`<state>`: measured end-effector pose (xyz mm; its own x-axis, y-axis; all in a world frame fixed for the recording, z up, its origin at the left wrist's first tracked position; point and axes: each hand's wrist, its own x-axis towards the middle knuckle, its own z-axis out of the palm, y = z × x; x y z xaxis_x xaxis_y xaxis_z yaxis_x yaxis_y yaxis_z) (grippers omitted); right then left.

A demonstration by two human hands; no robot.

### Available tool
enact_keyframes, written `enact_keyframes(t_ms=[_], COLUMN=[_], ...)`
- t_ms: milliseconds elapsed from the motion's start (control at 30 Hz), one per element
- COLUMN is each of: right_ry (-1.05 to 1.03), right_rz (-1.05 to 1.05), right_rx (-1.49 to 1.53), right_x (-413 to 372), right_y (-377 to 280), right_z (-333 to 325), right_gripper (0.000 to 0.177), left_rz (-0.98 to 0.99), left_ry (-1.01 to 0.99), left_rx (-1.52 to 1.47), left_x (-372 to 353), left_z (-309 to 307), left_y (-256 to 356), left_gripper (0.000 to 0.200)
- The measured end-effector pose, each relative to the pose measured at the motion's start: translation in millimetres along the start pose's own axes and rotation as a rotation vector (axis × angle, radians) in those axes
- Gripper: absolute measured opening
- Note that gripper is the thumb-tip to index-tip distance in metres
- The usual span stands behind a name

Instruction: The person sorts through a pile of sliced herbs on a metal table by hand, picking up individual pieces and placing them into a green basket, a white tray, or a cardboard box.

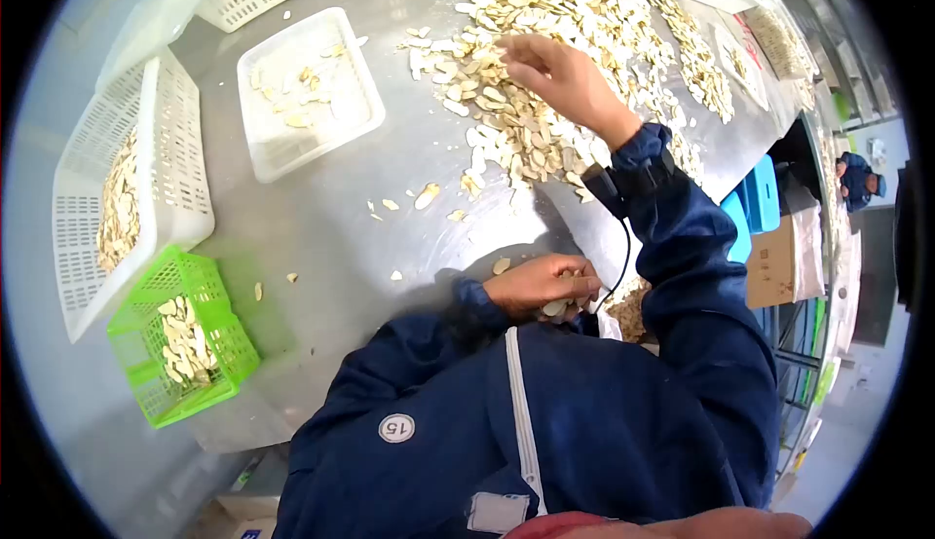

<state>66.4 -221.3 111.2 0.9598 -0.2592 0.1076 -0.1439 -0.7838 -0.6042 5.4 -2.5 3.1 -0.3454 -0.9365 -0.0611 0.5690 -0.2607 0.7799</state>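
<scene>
My left hand (545, 286) is close to my body at the table's near edge, its fingers curled around a few pale dried slices (555, 308). My right hand (570, 81) reaches over a large heap of the same cream and tan slices (536, 135). Its thumb and fingers are apart, with nothing visible between them, though the finger undersides are partly hidden. A few loose slices (427, 195) lie on the metal table (331, 237) between the heap and the trays.
A shallow white tray (249, 130) holds a few slices. At left stand a white perforated basket (180, 140) and a green basket (229, 320), both with slices inside. Blue bins (760, 193) and a cardboard box (769, 264) are at right. Another person (857, 184) is far off.
</scene>
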Motion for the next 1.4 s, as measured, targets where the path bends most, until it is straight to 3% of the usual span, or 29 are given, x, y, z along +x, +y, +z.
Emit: enact_keyframes(t_ms=[67,200,300,367,567,700,867,967,1000,1133,1233,1300,1333,1400], right_ry=[0.086,0.309,0.301,0.26,0.422,0.318,0.3,0.197,0.143,-0.183,-0.12,0.057,0.013,0.054], right_rz=[0.078,0.251,0.381,0.37,0.125,0.228,0.085,0.151,0.26,0.226,0.188,-0.027,-0.072,-0.041], right_rx=[-0.029,-0.197,-0.113,-0.11,-0.298,-0.151,-0.31,-0.279,-0.165,-0.135,0.44,0.766,0.735,0.558], right_x=[-28.3,-107.3,-156.7,-172.0,-160.4,-152.1,-135.1,-129.9,-125.4,-94.9,-52.0,-30.6,-27.8,-32.5], right_y=[17.8,55.3,71.2,73.1,68.6,52.6,44.6,45.8,34.9,27.0,-1.2,-22.9,-33.8,-27.3], right_z=[-2.0,-18.1,-14.0,-3.5,25.0,30.9,43.3,40.8,33.9,11.0,20.2,23.5,14.1,14.9], right_gripper=[0.036,0.027,0.025,0.029,0.031,0.031,0.022,0.019,0.019,0.023,0.032,0.046,0.056,0.05], left_rz=[0.099,-0.04,-0.025,-0.014,0.075,-0.01,-0.028,-0.04,-0.069,-0.103,-0.011,-0.032,-0.027,-0.072], left_ry=[-0.007,0.0,-0.006,0.013,0.015,0.023,0.008,-0.001,-0.02,0.013,-0.038,-0.004,0.001,-0.001], left_rx=[0.069,-0.073,-0.07,-0.05,0.038,-0.002,-0.039,-0.068,-0.097,-0.072,0.003,0.088,0.073,-0.011], left_x=[6.7,-2.9,-5.5,-4.0,0.0,-2.2,-2.4,-4.1,-4.6,-4.4,3.1,3.0,3.0,-0.3], left_z=[-6.3,-1.4,2.1,3.1,1.7,6.4,2.8,3.3,1.6,3.7,-5.5,-5.5,-4.1,-1.3], left_y=[-16.8,1.9,11.1,7.2,-1.6,10.9,7.2,9.5,9.5,9.4,-6.1,-3.9,-3.3,0.4], left_gripper=[0.027,0.027,0.029,0.029,0.029,0.029,0.028,0.027,0.028,0.027,0.027,0.026,0.026,0.025])
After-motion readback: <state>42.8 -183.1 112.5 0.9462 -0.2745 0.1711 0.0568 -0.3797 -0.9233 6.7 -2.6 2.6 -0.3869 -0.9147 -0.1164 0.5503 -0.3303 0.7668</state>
